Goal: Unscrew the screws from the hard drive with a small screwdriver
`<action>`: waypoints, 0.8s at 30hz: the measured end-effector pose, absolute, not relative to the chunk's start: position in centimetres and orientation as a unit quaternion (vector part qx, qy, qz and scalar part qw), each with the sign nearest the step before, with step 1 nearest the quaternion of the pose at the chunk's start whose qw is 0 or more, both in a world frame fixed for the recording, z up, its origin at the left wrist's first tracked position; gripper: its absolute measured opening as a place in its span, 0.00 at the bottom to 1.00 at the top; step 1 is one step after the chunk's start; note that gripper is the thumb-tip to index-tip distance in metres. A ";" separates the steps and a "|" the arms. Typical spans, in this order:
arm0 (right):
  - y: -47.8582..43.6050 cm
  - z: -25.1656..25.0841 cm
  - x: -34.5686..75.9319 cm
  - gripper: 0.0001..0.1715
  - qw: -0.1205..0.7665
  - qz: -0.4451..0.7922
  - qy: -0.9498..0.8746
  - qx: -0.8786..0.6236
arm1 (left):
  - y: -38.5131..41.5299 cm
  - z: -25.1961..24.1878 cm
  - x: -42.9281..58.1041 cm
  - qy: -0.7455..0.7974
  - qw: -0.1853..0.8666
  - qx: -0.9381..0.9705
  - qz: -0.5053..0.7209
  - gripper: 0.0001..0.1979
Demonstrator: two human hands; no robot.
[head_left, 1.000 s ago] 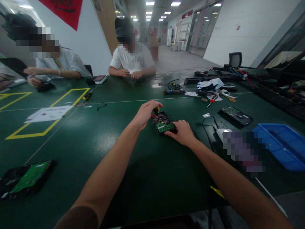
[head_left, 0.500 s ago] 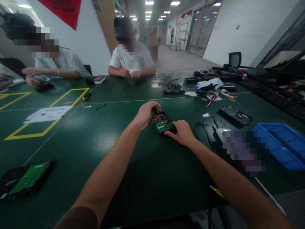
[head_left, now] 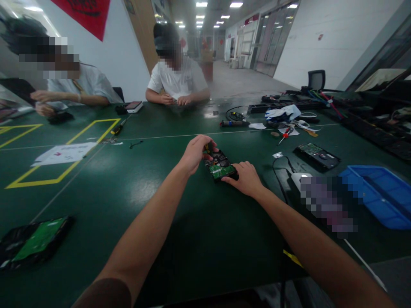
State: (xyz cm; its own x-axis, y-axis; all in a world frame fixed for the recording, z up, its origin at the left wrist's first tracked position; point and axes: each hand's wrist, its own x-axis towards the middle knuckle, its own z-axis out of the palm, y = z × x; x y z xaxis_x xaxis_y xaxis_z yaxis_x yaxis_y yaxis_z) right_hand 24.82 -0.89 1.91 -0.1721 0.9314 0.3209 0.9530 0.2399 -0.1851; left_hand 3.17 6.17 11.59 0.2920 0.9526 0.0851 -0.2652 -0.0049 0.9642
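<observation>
In the middle of the green table lies a hard drive [head_left: 222, 171] with its green circuit board facing up. My right hand [head_left: 247, 177] is closed on the drive's near right edge, thumb along the front. At the drive's far left corner, my left hand [head_left: 197, 154] curls its fingers around a small screwdriver [head_left: 207, 148] with a black and yellow handle. The tool appears upright over the drive; its tip is hidden by my fingers.
Another hard drive [head_left: 317, 156] lies to the right, near a blue tray [head_left: 379, 192]. A third drive [head_left: 38, 239] is at the near left. A yellow-handled screwdriver [head_left: 118, 127] lies at far left. Two people sit across the table; cables and tools [head_left: 234, 123] lie at the back.
My left fingers have turned slightly around the screwdriver, and more of its yellow handle shows. The right hand and the hard drive have stayed in place.
</observation>
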 end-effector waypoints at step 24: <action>-1.0 2.1 24.7 0.38 0.175 -0.023 -0.762 -0.623 | 6.1 11.9 2.8 0.346 0.572 0.556 0.495 0.10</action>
State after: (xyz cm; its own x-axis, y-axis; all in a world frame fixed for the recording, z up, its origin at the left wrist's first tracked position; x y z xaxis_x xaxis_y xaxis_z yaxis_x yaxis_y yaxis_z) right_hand 24.73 -0.97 2.12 -0.1613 0.9414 0.2962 0.9578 0.2217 -0.1829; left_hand 2.85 6.07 11.86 0.2718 0.9498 0.1548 -0.1814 -0.1074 0.9775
